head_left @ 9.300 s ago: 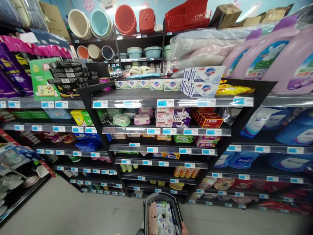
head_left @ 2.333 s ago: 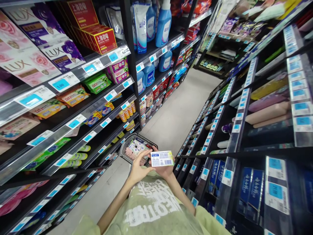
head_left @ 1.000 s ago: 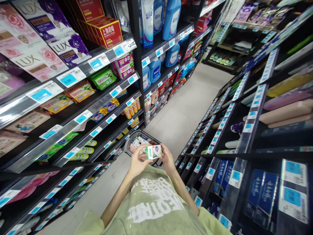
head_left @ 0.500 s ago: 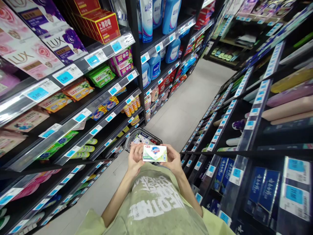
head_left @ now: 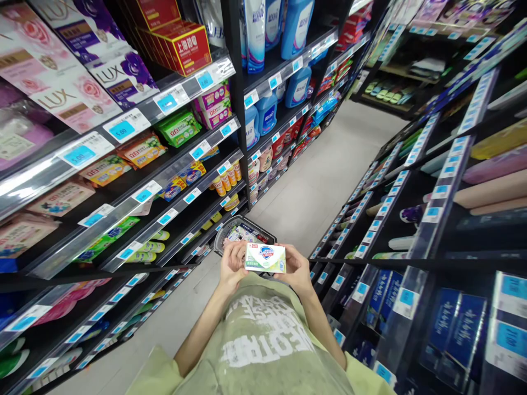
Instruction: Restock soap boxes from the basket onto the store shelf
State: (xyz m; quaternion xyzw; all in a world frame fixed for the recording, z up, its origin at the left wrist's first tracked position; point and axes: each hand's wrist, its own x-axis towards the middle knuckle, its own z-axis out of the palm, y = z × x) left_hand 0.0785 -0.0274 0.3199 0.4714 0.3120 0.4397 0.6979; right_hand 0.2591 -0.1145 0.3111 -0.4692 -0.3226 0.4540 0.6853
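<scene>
A small white-and-green soap box (head_left: 265, 258) with a blue shield logo is held level in front of my chest, its printed face toward me. The fingers of my left hand (head_left: 231, 266) close around its left end. At the right end, my right hand (head_left: 297, 269) grips it between thumb and fingers. Just beyond the box, a dark shopping basket (head_left: 218, 238) holds several packaged goods, partly hidden by my hands and the box.
On the left, a shelf unit carries LUX soap boxes (head_left: 74, 101), red boxes (head_left: 189, 49) and green packs (head_left: 179, 129). Blue detergent bottles (head_left: 297, 27) stand farther along. A right-hand shelf holds blue boxes (head_left: 461, 329). Between them runs a pale tiled aisle floor (head_left: 313, 164).
The view has shifted slightly, so shelves, basket and hands sit a little farther right. Both hands keep hold of the soap box in much the same pose.
</scene>
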